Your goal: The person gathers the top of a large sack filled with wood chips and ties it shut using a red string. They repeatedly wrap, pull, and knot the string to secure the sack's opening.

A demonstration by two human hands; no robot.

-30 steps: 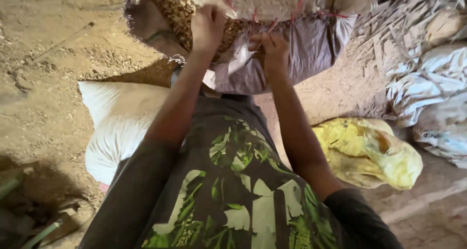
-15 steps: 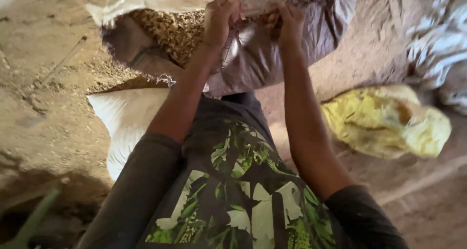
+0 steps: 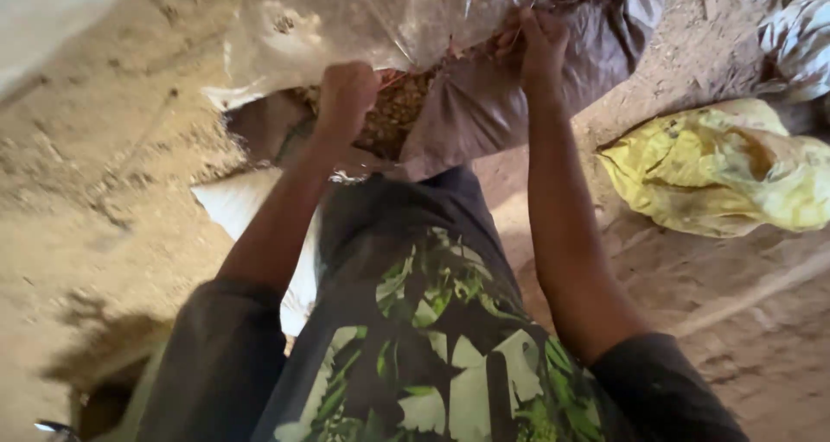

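Observation:
A large woven sack (image 3: pixel 493 96) lined with clear plastic is open at the top centre, and brownish grain (image 3: pixel 393 114) shows inside it. My left hand (image 3: pixel 346 96) is clenched on the sack's near rim at the left. My right hand (image 3: pixel 540 40) grips the rim at the right, where reddish threads hang. Both arms stretch forward over my dark shirt with green leaf print (image 3: pixel 432 347).
A crumpled yellow sack (image 3: pixel 726 170) lies on the dirt floor at the right. A white sack (image 3: pixel 251 213) lies under my left arm. Pale bags (image 3: pixel 795 27) sit at the far right top. The ground is bare packed earth (image 3: pixel 104 191).
My hands have spread apart along the rim, the left one dropping lower and to the left. The clear liner now covers more of the top of the view, and the camera has swung.

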